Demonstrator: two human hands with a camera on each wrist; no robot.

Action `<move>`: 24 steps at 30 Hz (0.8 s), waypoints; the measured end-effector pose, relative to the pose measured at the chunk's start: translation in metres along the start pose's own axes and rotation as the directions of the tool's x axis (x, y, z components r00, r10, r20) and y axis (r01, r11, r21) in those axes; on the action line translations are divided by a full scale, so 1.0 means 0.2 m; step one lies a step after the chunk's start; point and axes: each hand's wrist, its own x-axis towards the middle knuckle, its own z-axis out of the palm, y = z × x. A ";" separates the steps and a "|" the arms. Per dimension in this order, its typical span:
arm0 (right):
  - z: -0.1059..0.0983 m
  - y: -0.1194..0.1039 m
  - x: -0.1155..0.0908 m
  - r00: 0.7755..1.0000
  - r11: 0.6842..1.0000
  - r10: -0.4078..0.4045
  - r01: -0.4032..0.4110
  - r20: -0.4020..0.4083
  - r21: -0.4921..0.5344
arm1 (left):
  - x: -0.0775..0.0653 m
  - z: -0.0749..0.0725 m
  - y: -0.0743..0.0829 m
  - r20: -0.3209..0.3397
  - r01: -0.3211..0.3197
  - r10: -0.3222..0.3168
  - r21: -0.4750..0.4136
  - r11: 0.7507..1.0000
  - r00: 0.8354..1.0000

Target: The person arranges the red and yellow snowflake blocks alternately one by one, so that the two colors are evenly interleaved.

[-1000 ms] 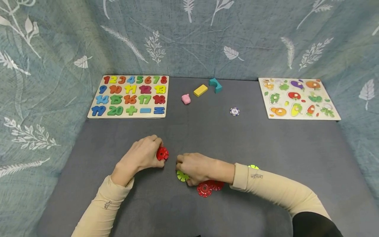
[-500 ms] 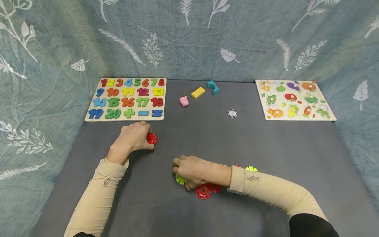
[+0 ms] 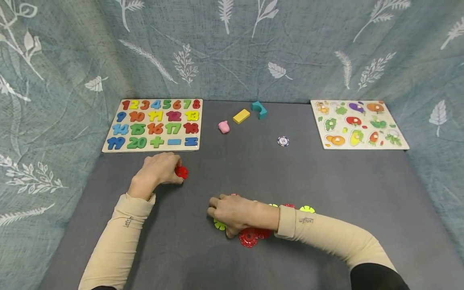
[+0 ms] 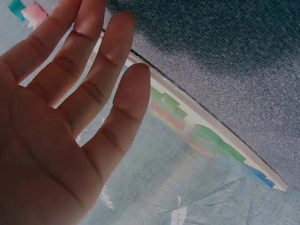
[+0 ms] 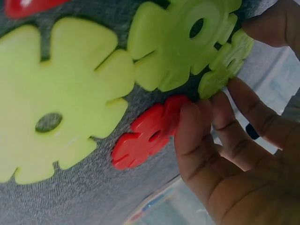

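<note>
Red disc (image 3: 182,173) pinched between thumb and fingers, our left hand (image 3: 156,171) is close to the near edge of the number board (image 3: 164,147), by its right half; we cannot tell whether the knuckles touch that edge. Thumb and fingertips stand apart only by the disc's breadth. Nearer us than the board and to its right, our right hand (image 3: 233,213) has its fingers bent round a green disc (image 3: 219,225), thumb on one side, the rim jutting past the hand. Room is tight there: red discs (image 3: 248,238) lie on the side away from the board, and on the board's side green discs (image 3: 307,209) and others are partly hidden by our right sleeve (image 3: 322,222). Between the hands, grey table (image 3: 188,229) gives a broad gap. Right of the board, well apart from both hands, sit a pink toy (image 3: 224,127), a yellow block (image 3: 241,116), a teal block (image 3: 258,107) and, nearer us, a chip (image 3: 283,141); the vegetable board (image 3: 362,147) lies far to its right.
</note>
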 end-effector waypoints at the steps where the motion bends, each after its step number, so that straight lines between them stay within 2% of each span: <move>1: 0.00 0.00 0.00 1.000 1.000 0.003 -0.003 -0.005 0.006 | 0.00 0.00 0.00 0.002 0.002 -0.002 -0.003 1.000 1.000; 10: 0.00 -0.01 0.01 1.000 1.000 0.012 -0.012 -0.006 0.024 | -0.03 -0.02 0.04 -0.007 0.048 -0.048 -0.036 0.998 0.999; 15: 0.01 -0.02 0.01 1.000 0.999 -0.024 0.024 -0.017 -0.023 | -0.04 -0.02 0.05 -0.004 0.066 -0.066 -0.033 0.997 0.998; 20: 0.02 -0.03 0.00 0.995 0.993 -0.079 0.073 -0.060 -0.098 | -0.04 -0.02 0.05 0.006 0.074 -0.074 -0.037 0.997 0.997; 24: 0.02 -0.03 -0.02 0.994 0.993 -0.078 0.070 -0.079 -0.094 | -0.03 -0.02 0.05 0.004 0.075 -0.075 -0.042 0.996 0.997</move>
